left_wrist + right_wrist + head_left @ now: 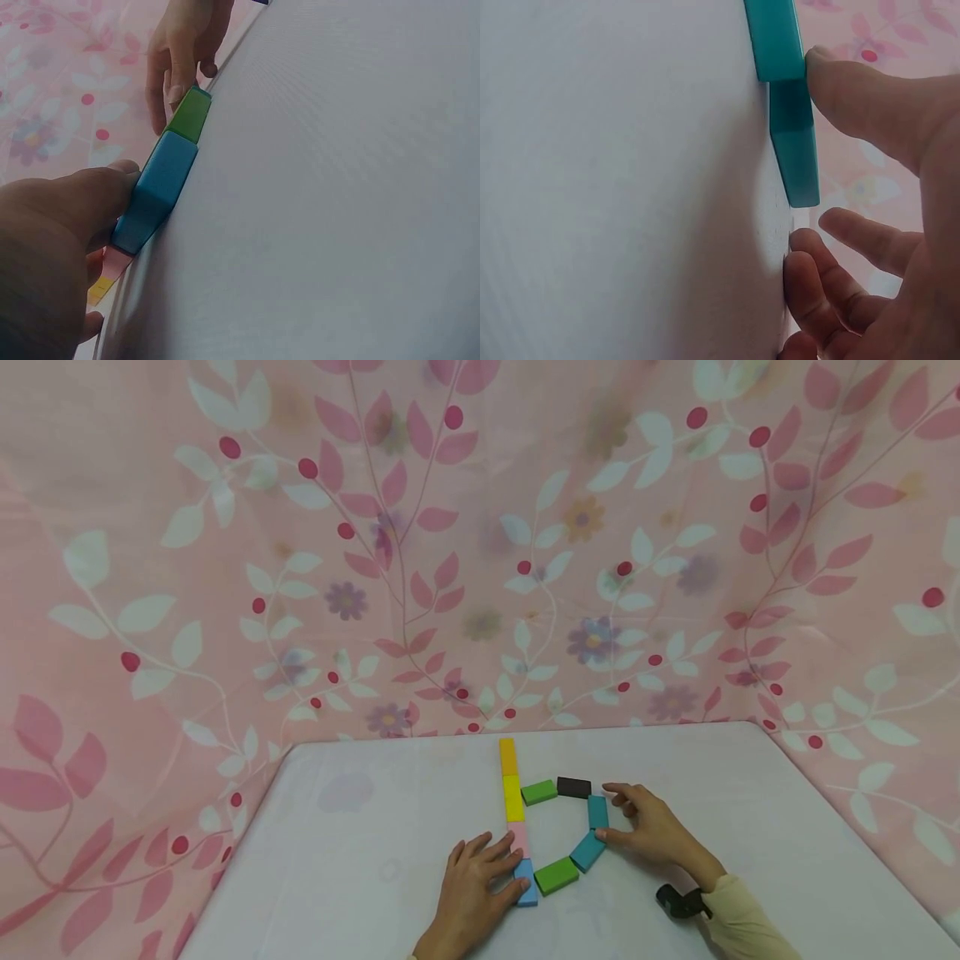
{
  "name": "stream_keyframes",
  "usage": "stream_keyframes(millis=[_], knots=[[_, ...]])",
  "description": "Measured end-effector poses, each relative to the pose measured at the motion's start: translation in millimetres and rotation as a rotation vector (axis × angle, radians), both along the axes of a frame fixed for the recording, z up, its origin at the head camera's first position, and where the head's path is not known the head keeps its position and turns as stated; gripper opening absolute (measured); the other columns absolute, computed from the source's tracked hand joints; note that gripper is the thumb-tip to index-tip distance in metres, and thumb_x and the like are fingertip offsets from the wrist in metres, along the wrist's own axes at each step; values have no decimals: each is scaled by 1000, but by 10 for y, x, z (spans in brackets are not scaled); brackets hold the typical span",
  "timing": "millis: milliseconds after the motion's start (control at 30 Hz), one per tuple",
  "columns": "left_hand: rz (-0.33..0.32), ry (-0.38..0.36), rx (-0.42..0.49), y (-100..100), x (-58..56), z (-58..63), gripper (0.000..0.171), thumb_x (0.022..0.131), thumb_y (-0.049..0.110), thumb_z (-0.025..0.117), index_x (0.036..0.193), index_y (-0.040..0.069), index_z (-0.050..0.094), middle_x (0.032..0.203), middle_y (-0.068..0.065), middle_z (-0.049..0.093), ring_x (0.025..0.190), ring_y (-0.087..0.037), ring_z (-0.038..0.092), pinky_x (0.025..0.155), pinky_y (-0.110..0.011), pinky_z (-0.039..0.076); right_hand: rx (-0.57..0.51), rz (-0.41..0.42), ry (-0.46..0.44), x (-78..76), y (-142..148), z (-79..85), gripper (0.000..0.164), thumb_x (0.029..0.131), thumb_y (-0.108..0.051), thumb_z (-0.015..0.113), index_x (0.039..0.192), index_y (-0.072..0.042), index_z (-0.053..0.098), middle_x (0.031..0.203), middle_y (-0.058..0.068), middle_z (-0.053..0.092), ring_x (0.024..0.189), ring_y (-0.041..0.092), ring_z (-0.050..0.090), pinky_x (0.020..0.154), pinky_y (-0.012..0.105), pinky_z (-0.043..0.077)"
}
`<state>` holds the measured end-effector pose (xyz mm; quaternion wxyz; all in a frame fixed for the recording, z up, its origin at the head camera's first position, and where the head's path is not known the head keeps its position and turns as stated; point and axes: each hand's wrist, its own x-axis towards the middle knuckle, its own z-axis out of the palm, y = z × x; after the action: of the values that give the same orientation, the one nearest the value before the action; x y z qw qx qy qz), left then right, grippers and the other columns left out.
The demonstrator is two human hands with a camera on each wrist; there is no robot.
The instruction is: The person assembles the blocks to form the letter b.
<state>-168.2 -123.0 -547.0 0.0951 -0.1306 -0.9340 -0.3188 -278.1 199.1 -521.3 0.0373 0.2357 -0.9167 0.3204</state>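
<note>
Orange (508, 757), yellow (513, 798), pink (517, 837) and blue blocks (527, 893) form a straight column. My left hand (474, 887) rests its fingertips and thumb on the pink and blue blocks. From the column a curve runs through an upper green block (539, 792), a black block (574, 787), an upper teal block (597, 812), a lower teal block (588, 852) and a lower green block (557, 877). My right hand (655, 828) touches the teal pair with its thumb where they meet. Its other fingers are apart from the blocks.
The blocks lie on a white-covered table (360, 843). Pink floral cloth (480, 543) hangs behind and at both sides. A black strapped device (678, 902) sits at the right wrist, beside the pale yellow sleeve (742, 918).
</note>
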Motion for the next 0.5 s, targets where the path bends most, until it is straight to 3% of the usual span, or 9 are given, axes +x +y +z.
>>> stream_keyframes(millis=[500], knots=[[-1, 20, -14, 0, -15, -4, 43, 93, 45, 81, 130, 24, 78, 149, 5, 65, 139, -34, 58, 113, -76, 36, -19, -1, 15, -16, 43, -22, 69, 89, -37, 86, 144, -4, 60, 113, 5, 70, 96, 16, 61, 82, 34, 54]])
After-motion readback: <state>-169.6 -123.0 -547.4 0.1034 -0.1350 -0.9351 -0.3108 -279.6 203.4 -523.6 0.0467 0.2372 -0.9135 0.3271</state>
